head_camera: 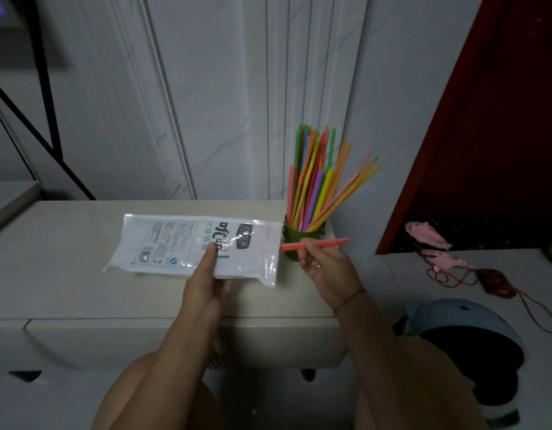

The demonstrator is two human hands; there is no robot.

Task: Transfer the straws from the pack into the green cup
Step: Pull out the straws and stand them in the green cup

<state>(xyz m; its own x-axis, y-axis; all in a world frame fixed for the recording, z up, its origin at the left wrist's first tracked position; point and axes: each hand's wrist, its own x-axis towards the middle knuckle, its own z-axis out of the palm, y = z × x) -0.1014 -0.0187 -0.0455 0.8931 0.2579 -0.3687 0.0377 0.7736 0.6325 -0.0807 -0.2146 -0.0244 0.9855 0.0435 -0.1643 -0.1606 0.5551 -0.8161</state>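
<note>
The left hand pinches the near edge of the straw pack, thumb on top over the printed label and fingers tucked beneath, holding the flat white-and-clear bag just above the pale counter. The pack lies lengthwise, its open end pointing right toward the green cup, and looks nearly flat (whatever remains inside cannot be made out).

The right hand is closed around a single red straw, gripped between thumb and fingertips near its middle. The straw lies almost level, its left tip just at the pack's mouth and its right end reaching past the hand, crossing in front of the cup.

The cup stands at the counter's far right corner, close to the white panelled wall, and is packed with upright coloured straws that fan out to the right.

A thin red string bracelet circles the right wrist.
</note>
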